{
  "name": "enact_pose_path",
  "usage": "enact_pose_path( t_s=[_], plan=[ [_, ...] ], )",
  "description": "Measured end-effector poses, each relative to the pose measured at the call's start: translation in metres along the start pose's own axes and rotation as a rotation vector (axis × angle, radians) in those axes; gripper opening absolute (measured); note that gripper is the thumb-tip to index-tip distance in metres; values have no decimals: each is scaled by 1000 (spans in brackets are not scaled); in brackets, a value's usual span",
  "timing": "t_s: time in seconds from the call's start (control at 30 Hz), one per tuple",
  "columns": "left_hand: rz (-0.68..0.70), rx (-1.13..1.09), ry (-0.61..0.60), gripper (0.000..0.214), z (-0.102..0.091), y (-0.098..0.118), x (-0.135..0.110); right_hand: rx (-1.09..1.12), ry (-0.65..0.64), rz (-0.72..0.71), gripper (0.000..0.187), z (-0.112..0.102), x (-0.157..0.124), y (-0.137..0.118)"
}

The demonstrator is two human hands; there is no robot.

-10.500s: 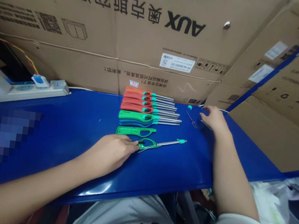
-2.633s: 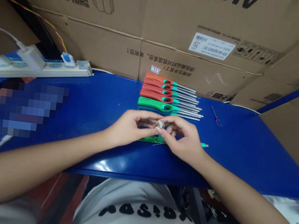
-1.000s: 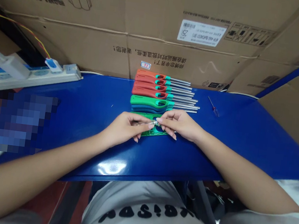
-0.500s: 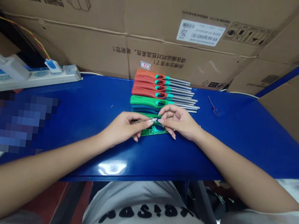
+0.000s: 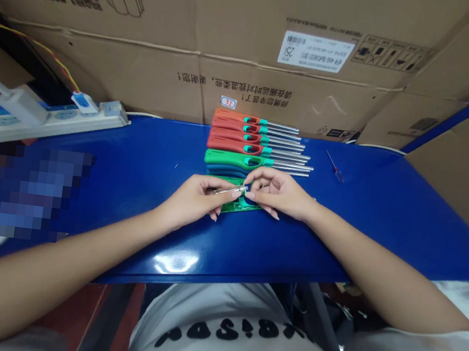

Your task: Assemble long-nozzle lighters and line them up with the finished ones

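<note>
My left hand point(image 5: 200, 197) pinches a slim clear tube point(image 5: 227, 190) with a whitish fitting at its right end. The thumb and index finger of my right hand point(image 5: 277, 192) close around that fitting; whether a tiny part sits between them is hidden. Under both hands lies an opened green lighter casing point(image 5: 234, 207) with a turquoise piece in it, partly covered by my fingers. Just behind, a row of long-nosed lighters holds several red-orange ones point(image 5: 232, 144), a green one point(image 5: 228, 159) and blue handles point(image 5: 227, 170). Their metal barrels point right.
A small screwdriver point(image 5: 336, 166) lies at the right on the blue table point(image 5: 360, 225). At the left stands a power strip point(image 5: 64, 120) with plugs and cables. A cardboard wall point(image 5: 145, 68) closes off the back. A tiny pin-like bit point(image 5: 176, 166) lies left of the lighters.
My right hand has shifted slightly left, its fingertips now around the tube's end. The tube shows more plainly in my left hand, which has barely moved.
</note>
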State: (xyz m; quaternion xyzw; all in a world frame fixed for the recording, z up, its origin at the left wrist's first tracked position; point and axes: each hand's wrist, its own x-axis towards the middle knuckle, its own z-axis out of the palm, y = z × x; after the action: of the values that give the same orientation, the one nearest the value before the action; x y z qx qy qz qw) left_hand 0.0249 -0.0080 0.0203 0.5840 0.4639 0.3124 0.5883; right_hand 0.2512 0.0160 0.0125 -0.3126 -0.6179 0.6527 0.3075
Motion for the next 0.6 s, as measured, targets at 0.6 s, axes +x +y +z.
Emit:
enact_pose_path(
  t_s=[0.6],
  plan=[
    [5, 37, -6, 35, 0, 0, -1, -38, 13, 0, 31, 3, -1, -3]
  ],
)
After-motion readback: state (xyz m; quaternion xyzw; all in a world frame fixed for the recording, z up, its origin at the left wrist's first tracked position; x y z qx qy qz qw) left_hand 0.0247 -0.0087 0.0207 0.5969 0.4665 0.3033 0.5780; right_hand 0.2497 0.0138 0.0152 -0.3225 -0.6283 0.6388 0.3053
